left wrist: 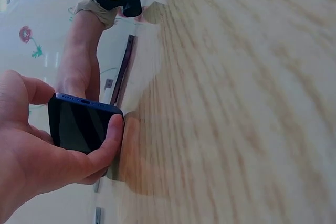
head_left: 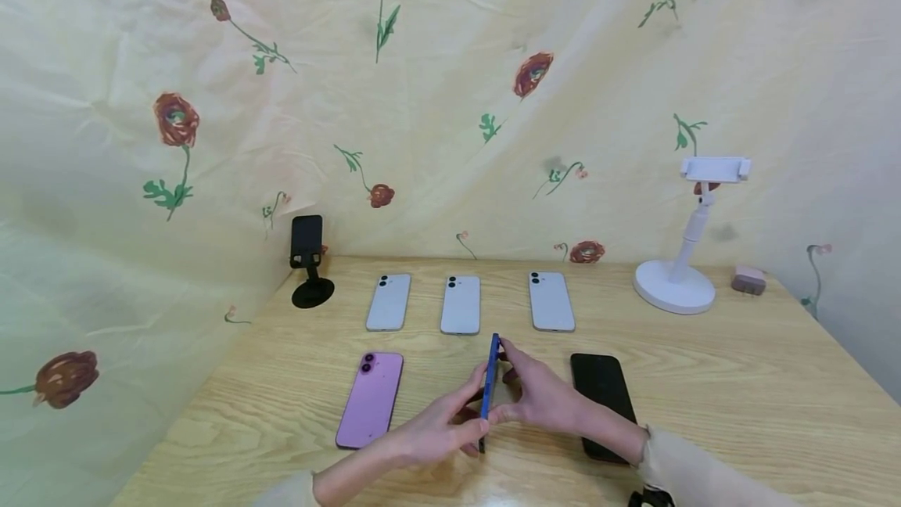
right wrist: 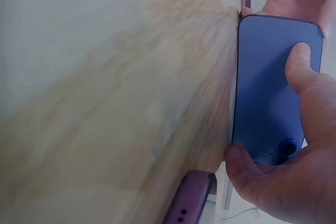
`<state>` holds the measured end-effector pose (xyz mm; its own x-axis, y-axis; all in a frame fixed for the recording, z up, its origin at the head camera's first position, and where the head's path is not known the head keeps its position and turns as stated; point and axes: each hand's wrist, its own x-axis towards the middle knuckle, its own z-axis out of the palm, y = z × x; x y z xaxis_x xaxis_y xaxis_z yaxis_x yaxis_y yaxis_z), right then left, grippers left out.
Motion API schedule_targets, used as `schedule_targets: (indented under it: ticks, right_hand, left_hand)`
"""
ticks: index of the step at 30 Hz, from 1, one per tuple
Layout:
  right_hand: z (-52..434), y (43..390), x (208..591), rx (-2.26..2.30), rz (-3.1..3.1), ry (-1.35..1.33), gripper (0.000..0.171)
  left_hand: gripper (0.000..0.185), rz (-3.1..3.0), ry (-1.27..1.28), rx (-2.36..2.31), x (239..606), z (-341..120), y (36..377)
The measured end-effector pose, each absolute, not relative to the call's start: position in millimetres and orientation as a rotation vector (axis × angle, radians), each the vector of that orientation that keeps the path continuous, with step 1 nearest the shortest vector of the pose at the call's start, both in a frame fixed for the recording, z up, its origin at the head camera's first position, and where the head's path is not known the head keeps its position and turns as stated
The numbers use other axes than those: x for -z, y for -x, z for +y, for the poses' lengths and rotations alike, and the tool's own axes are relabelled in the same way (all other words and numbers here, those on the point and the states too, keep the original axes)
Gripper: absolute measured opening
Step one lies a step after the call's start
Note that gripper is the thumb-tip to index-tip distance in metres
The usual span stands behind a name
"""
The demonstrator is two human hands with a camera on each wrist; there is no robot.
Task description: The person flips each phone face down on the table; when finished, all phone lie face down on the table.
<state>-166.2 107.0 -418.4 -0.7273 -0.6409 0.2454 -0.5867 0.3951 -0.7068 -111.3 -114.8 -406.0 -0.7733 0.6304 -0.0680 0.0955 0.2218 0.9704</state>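
A blue phone (head_left: 489, 382) stands on its long edge in the middle of the wooden table. My left hand (head_left: 439, 429) grips its near end; in the left wrist view the dark screen (left wrist: 76, 127) faces this hand and a port shows in the end edge. On the other side, my right hand (head_left: 540, 391) holds the phone, its thumb lying on the blue back (right wrist: 268, 72) and other fingers by the camera end. To the left lies a purple phone (head_left: 371, 400), back up. A black phone (head_left: 602, 390) lies partly under the right forearm.
Three white phones, left (head_left: 389, 307), middle (head_left: 461, 310) and right (head_left: 552, 306), lie in a row behind the hands. A black phone stand (head_left: 306, 241) is at the back left. A white stand (head_left: 676, 286) and a charger plug (head_left: 748, 280) occupy the back right, before a flowered cloth.
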Motion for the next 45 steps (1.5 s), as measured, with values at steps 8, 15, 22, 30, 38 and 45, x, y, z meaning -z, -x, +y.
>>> schedule_targets:
  ticks: [8, 15, 22, 30, 38, 45]
  right_hand:
    - [106, 167, 419, 1.213, 2.605, 1.152, 0.112]
    - [104, 168, 419, 1.164, 2.631, 1.137, 0.114]
    - [102, 168, 419, 1.078, 2.675, 1.152, 0.117]
    - [100, 165, 418, 1.033, 2.685, 1.118, 0.117]
    - [99, 163, 418, 0.982, 2.713, 1.109, 0.119]
    - [99, 163, 421, 0.915, 2.751, 1.116, 0.122]
  left_hand:
    - [0.078, 1.993, -0.641, -1.612, 406, -118, 114]
    - [0.079, 1.943, -0.628, -1.644, 405, -119, 116]
    - [0.083, 1.914, -0.601, -1.673, 405, -120, 117]
    - [0.085, 1.885, -0.574, -1.704, 403, -122, 117]
    - [0.086, 1.867, -0.595, -1.72, 403, -126, 116]
    - [0.087, 1.821, -0.583, -1.755, 403, -127, 115]
